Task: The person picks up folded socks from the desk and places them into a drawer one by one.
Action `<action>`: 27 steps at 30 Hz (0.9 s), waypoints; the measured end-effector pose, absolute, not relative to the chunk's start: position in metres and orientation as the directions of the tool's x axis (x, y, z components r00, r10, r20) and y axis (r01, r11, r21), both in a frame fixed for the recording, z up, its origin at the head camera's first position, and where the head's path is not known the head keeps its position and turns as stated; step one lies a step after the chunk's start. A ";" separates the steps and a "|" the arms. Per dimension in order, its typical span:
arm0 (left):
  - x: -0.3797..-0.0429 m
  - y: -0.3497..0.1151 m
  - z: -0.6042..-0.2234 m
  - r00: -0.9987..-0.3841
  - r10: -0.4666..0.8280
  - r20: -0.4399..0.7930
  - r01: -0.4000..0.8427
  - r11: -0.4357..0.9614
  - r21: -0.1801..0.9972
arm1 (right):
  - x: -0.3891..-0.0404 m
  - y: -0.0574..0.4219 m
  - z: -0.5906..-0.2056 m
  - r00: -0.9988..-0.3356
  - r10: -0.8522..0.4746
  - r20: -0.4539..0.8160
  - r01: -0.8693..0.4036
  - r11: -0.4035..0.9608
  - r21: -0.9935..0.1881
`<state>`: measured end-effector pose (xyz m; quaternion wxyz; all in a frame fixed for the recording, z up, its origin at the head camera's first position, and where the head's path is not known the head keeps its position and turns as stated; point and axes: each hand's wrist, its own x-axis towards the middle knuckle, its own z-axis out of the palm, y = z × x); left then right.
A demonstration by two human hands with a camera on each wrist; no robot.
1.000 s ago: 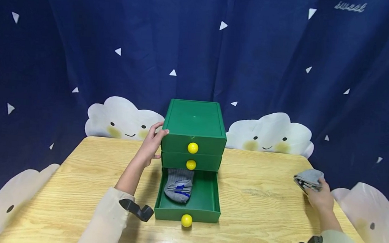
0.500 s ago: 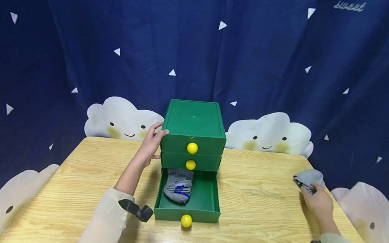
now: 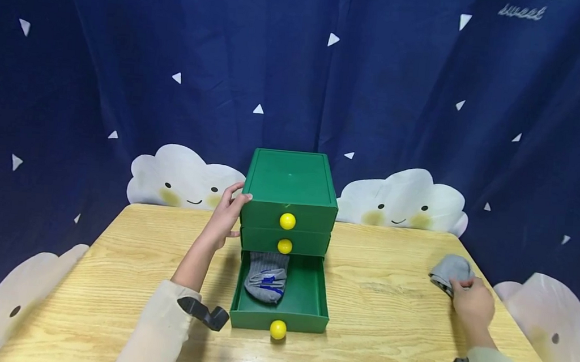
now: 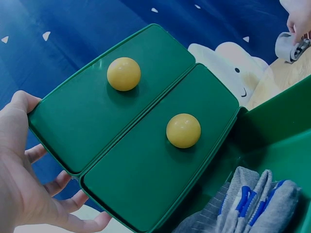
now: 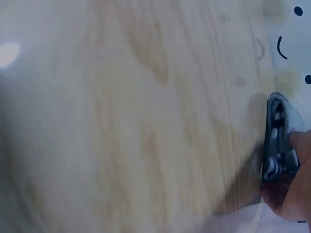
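Observation:
A green drawer unit (image 3: pixel 290 175) with yellow knobs stands on the table, its bottom drawer (image 3: pixel 304 322) pulled out. In that drawer's left half lie folded grey socks (image 3: pixel 265 281) with blue marks. My left hand (image 3: pixel 223 215) rests against the unit's left side, thumb at the top front corner; in the left wrist view its fingers are spread along the side. Far to the right, my right hand (image 3: pixel 474 306) pinches a folded grey sock bundle (image 3: pixel 451 270). Dark and white patterning shows in the folds of this bundle (image 5: pixel 277 141) in the right wrist view.
The two upper drawers, middle (image 3: pixel 260 239) and top (image 3: pixel 261 216), are closed. A light wooden table (image 3: pixel 376 324) carries the unit. Behind it hangs a dark blue curtain (image 3: pixel 299 62) with white triangles and clouds.
My right hand has shifted slightly to the left with the grey sock bundle, which has turned in its grip. The left hand, drawer unit and socks in the drawer have stayed put.

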<state>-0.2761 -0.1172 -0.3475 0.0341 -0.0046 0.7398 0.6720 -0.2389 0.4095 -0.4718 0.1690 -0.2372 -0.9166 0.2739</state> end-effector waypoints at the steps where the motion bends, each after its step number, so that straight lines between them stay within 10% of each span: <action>1: -0.276 -0.117 -0.347 -0.998 0.038 -0.055 -0.051 0.099 0.994 | -0.239 0.408 -0.472 -0.818 0.550 0.166 0.350 0.706 -0.616; 12: -0.276 -0.119 -0.347 -0.998 0.040 -0.054 -0.050 0.098 0.994 | -0.240 0.411 -0.456 -0.816 0.554 -0.167 0.466 0.458 -0.757; 27: -0.278 -0.118 -0.350 -0.998 0.044 -0.055 -0.051 0.089 0.995 | -0.244 0.407 -0.451 -0.871 0.435 -0.230 0.350 0.218 -0.911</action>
